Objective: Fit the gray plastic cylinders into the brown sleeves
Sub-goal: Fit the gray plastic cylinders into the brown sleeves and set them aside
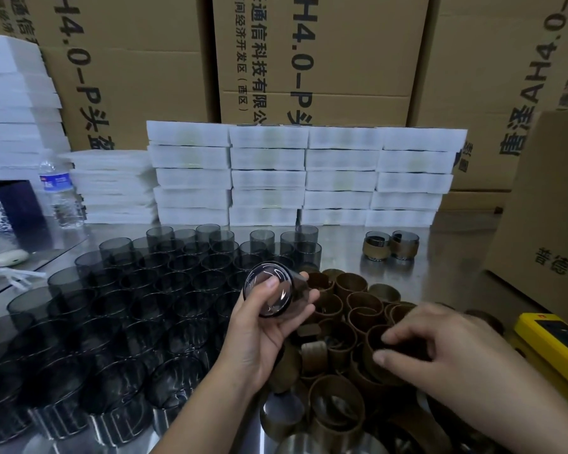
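Gray cylinder [285, 303] tilted in left hand [259, 334], right hand [446, 348] pinching brown sleeve [369, 345].

Steel table [440, 273], gray cylinders [164, 283] massed left, brown sleeves [351, 309] heaped right, foam trays [305, 178] behind, water bottle [61, 191]

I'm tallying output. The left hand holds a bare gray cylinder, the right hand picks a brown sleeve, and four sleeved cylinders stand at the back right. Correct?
Not four: the head view shows two sleeved cylinders at the back right. The left hand does hold a bare gray cylinder, and the right hand picks a brown sleeve.
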### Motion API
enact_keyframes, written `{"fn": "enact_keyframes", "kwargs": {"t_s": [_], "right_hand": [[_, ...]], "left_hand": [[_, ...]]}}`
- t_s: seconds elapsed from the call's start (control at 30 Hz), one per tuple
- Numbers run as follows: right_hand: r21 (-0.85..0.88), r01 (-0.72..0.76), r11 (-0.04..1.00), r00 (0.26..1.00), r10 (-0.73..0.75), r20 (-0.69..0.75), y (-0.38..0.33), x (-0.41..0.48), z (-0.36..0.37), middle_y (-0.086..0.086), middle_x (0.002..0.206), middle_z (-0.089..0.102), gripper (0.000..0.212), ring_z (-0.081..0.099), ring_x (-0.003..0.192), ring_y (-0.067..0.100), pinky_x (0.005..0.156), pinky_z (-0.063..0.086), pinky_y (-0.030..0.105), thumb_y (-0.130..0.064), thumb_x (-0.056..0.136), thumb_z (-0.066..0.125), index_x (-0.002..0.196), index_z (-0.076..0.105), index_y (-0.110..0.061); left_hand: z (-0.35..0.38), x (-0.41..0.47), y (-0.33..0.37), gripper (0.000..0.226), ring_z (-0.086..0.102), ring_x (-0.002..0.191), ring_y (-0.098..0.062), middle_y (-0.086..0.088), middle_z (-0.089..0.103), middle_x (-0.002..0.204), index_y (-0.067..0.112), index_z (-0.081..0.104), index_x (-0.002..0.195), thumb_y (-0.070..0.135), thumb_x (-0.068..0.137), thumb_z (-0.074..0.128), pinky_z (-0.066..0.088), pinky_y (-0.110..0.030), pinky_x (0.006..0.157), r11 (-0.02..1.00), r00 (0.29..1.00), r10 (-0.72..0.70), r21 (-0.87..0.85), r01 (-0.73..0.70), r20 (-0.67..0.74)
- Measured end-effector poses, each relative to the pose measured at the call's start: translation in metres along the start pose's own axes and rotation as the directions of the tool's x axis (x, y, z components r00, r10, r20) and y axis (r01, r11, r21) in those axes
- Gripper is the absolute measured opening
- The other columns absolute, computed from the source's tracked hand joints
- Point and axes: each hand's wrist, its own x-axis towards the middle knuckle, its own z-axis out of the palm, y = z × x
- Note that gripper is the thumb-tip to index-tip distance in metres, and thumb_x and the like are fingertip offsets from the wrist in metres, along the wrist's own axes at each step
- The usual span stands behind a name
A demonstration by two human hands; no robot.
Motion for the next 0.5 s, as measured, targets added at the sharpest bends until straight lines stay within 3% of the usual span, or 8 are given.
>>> {"fn": "enact_keyframes", "kwargs": {"t_s": [0.1,0.17,0.23,0.33,0.5], "right_hand": [[-0.081,0.033,0.996,0.994,-0.025,0.105,0.009,-0.003,0.003,-0.033,0.101,0.044,0.033,0.045,0.081,-0.013,0.066,0.036,0.007,-0.064,0.074,0.061,0.104,0.057,-0.052],[-0.091,0.041,0.995,0.992,-0.029,0.127,0.009,-0.002,0.005,-0.034,0.102,0.041,0.033,0.044,0.088,-0.014,0.069,0.037,0.006,-0.060,0.077,0.062,0.109,0.058,-0.050],[-0.078,0.050,0.996,0.991,-0.039,0.127,0.007,0.000,0.010,-0.032,0.101,0.042,0.024,0.045,0.094,-0.011,0.075,0.038,0.008,-0.055,0.081,0.062,0.104,0.060,-0.050],[-0.044,0.046,0.998,0.995,-0.042,0.089,0.004,0.000,0.011,-0.025,0.096,0.050,0.002,0.049,0.092,-0.008,0.079,0.042,0.013,-0.047,0.084,0.062,0.083,0.060,-0.047],[0.085,0.071,0.994,0.997,-0.069,-0.019,-0.001,-0.001,0.005,-0.019,0.086,0.058,0.011,0.049,0.081,-0.016,0.069,0.041,0.008,-0.038,0.082,0.066,0.074,0.060,-0.042]], "left_hand": [[-0.001,0.000,0.000,0.020,0.072,0.089,-0.036,-0.018,0.074,0.100,0.020,0.080,0.082,0.026,0.073,0.063,0.060,-0.032,0.065,1.000,1.000,0.015,-0.004,-0.016,-0.008],[-0.003,0.000,-0.001,0.025,0.071,0.091,-0.038,-0.019,0.074,0.097,0.016,0.077,0.092,0.024,0.071,0.065,0.060,-0.034,0.066,1.000,1.000,0.015,-0.022,-0.015,-0.018],[-0.005,0.000,-0.002,0.038,0.070,0.093,-0.041,-0.022,0.072,0.098,0.013,0.067,0.109,0.020,0.071,0.067,0.060,-0.035,0.067,0.999,1.000,0.019,-0.032,-0.020,-0.022],[-0.004,0.001,-0.003,0.042,0.070,0.094,-0.040,-0.021,0.071,0.100,0.023,0.068,0.112,0.017,0.070,0.070,0.059,-0.034,0.065,0.999,0.999,0.041,0.010,-0.041,-0.019],[-0.005,0.003,-0.004,0.041,0.070,0.097,-0.037,-0.022,0.068,0.109,0.028,0.070,0.107,0.015,0.069,0.073,0.058,-0.032,0.067,0.996,0.996,0.080,0.032,-0.078,-0.044]]}}
